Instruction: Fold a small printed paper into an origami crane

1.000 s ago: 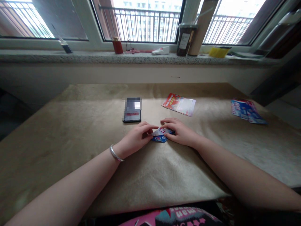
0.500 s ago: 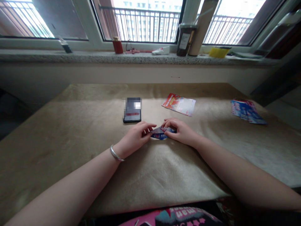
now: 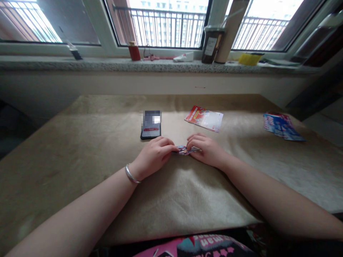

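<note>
Paper (image 3: 183,150), one small folded piece, is at the middle of the table (image 3: 171,203), between our left hand (image 3: 155,153) and right hand (image 3: 205,150), each pinching one end, likely so neither springs open. Farther, seemingly aside to leave us room, are one phone (image 3: 151,134) left, blue leaflets (image 3: 282,127) right, too overlapped to count, and at least one red leaflet (image 3: 199,115) between.

This looks like somebody's home. Small odds and ends (image 3: 134,52) line the stone windowsill (image 3: 160,66) up top, tall buildings (image 3: 166,5) outside.
</note>
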A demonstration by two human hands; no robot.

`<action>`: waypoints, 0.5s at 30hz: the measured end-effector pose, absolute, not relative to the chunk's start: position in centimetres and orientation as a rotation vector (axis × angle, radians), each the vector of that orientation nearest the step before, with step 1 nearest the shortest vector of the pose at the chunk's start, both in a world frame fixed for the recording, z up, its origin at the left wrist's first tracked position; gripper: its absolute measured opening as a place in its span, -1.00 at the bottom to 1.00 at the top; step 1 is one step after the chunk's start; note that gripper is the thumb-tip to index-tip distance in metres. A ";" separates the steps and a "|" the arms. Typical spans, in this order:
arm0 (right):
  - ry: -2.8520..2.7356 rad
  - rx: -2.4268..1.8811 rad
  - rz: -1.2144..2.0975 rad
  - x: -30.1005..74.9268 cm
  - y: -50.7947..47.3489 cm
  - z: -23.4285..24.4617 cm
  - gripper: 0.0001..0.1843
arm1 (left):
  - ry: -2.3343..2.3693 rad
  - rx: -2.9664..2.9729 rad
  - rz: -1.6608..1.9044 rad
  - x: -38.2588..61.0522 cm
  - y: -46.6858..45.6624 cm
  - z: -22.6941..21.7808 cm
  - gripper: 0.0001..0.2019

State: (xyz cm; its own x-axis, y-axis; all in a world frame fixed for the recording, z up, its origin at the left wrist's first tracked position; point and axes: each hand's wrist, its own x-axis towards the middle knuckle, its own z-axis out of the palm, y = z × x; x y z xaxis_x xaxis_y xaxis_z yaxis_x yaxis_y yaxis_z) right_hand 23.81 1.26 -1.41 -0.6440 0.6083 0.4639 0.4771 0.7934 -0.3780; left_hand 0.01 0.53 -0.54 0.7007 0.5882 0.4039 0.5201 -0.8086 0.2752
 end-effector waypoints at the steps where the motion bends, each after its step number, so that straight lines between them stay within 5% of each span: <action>1: -2.430 -0.793 0.293 23.8 1.3 -1.4 -0.89 | 0.901 2.779 0.691 0.0 0.5 -0.5 -0.73; 15: -2.482 -0.716 0.469 23.9 1.3 -1.2 -0.79 | 0.803 2.909 0.486 0.3 -0.3 -0.1 -0.72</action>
